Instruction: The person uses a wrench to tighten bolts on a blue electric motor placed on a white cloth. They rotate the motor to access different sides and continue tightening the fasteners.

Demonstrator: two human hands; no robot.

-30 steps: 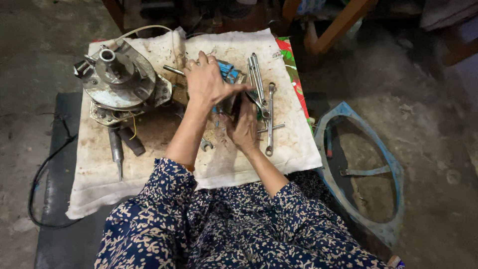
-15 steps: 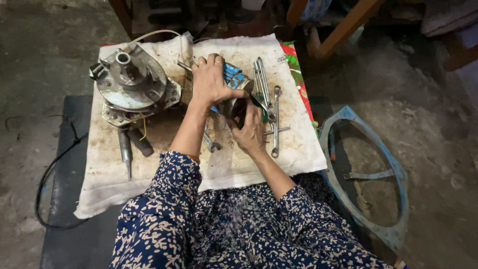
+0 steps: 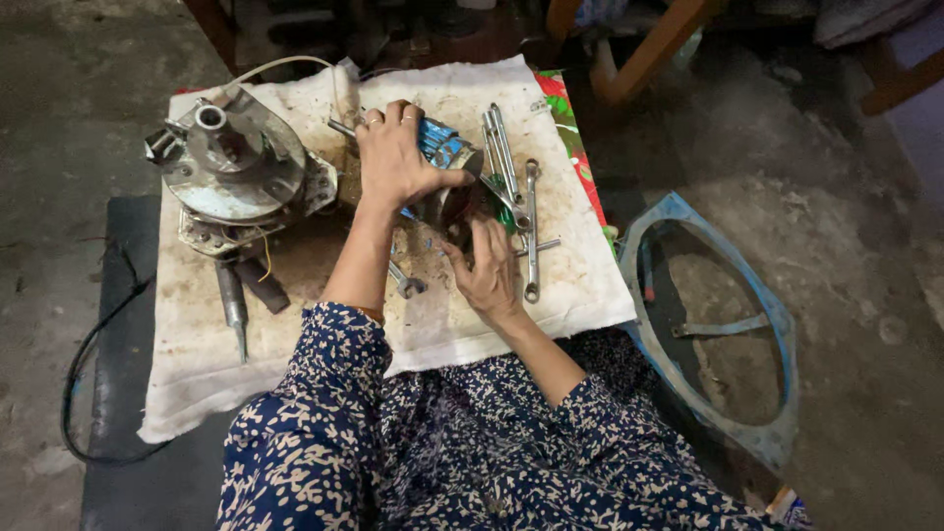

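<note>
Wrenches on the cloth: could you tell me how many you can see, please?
About 4: two wrenches side by side above the right hand, one beside it, one below the left hand. More may be hidden.

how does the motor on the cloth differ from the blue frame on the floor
The motor is a solid, grey metal disc with a raised hub; the blue frame is an open ring with a thin bar across it. The motor sits on the white cloth; the frame lies on bare concrete. The motor trails wires; the frame has none. Both look worn and dirty.
</note>
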